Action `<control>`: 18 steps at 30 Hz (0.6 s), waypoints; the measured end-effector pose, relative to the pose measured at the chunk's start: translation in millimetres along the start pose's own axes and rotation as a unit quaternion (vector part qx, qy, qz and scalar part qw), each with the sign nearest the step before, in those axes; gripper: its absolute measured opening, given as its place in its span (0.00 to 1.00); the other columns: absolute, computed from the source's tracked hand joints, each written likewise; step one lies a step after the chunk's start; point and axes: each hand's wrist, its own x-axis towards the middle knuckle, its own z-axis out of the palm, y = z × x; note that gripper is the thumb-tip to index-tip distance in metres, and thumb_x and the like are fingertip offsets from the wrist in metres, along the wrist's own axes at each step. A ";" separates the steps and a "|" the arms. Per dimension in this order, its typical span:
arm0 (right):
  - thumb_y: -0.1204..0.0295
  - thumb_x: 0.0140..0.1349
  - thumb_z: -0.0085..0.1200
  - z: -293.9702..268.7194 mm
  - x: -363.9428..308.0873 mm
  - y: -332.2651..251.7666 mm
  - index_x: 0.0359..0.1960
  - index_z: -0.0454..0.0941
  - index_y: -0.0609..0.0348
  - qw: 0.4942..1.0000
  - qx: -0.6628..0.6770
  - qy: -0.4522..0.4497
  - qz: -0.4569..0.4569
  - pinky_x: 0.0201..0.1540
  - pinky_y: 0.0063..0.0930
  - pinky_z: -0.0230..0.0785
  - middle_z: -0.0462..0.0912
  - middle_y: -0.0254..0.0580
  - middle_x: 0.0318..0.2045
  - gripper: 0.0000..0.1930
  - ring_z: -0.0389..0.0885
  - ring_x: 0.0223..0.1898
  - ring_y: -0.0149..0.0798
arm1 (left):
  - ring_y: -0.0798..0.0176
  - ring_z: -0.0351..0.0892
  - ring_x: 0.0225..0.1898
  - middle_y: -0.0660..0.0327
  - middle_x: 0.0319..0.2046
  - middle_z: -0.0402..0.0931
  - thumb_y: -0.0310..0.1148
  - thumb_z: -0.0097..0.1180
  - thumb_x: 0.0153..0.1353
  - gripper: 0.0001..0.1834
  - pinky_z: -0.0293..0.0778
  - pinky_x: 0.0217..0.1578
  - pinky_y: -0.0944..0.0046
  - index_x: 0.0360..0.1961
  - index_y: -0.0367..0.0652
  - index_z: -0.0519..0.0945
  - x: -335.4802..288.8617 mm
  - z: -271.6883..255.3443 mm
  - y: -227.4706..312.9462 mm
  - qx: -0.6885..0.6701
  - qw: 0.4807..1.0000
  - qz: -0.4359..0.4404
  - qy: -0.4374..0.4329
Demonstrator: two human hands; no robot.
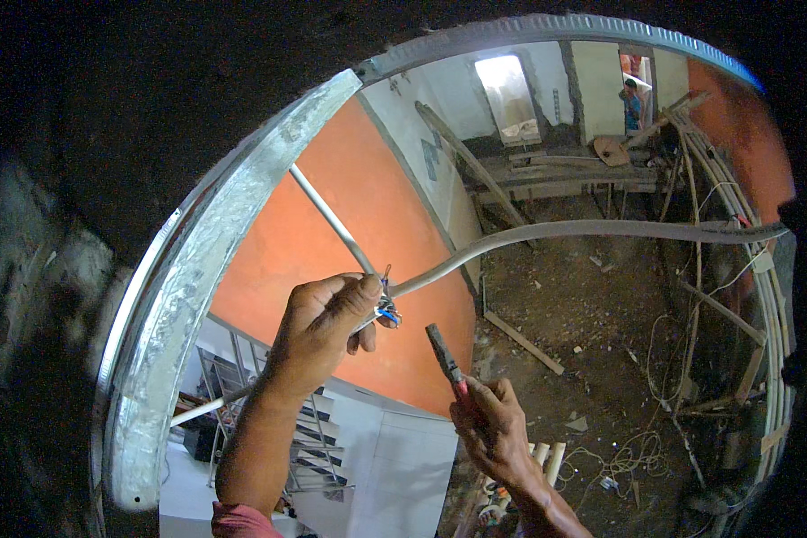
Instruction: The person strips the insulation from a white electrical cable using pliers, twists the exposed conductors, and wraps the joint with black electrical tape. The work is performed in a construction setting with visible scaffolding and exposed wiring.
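You have a small cluster of wires [387, 314], blue and white among them, pinched between the thumb and fingers of your left hand [327, 318], in front of the orange wall [377, 197]. The grip is closed on the cluster, with the ends left sticking out past your fingertips. A grey flexible conduit [511, 238] sweeps in from the right and reaches the wires, and a thin white pipe [327, 211] slants down behind them; your fingers hide exactly how these meet.

Your right hand [498, 430] is wrapped around the red handles of the pliers [448, 363]. Their nose points up toward the wires but stands apart from them, with nothing seen between the jaws, which look closed or nearly so.

The step in hand seems to be working the wire ends, perhaps twisting or trimming them; whether any are stripped is too small to tell. The next move calls for keeping the left pinch steady, opening the pliers a little, and bringing the nose onto the exposed ends, clear of your left fingertips.
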 end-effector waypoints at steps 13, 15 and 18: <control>0.78 0.63 0.60 7.8 -9.3 -4.2 0.48 0.79 0.65 0.994 0.089 0.040 0.048 0.28 0.32 0.73 0.82 0.52 0.26 0.12 0.83 0.25 0.42 | 0.56 0.84 0.31 0.53 0.34 0.82 0.37 0.73 0.52 0.32 0.79 0.30 0.62 0.54 0.31 0.74 -20.7 32.2 -21.3 0.395 0.828 0.314 0.243; 0.79 0.62 0.60 7.1 -16.5 -2.3 0.48 0.79 0.65 0.994 0.088 0.014 0.066 0.28 0.31 0.73 0.81 0.52 0.26 0.13 0.83 0.24 0.40 | 0.56 0.84 0.32 0.53 0.34 0.82 0.35 0.72 0.52 0.32 0.80 0.30 0.61 0.54 0.30 0.73 -19.0 33.3 -21.8 0.432 0.805 0.321 0.249; 0.79 0.62 0.60 4.2 -23.5 -3.1 0.49 0.78 0.64 0.988 0.111 -0.013 0.104 0.29 0.32 0.73 0.81 0.54 0.25 0.13 0.84 0.25 0.43 | 0.55 0.85 0.29 0.52 0.32 0.82 0.31 0.70 0.55 0.28 0.80 0.30 0.59 0.54 0.32 0.74 -18.7 33.0 -18.0 0.456 0.792 0.332 0.237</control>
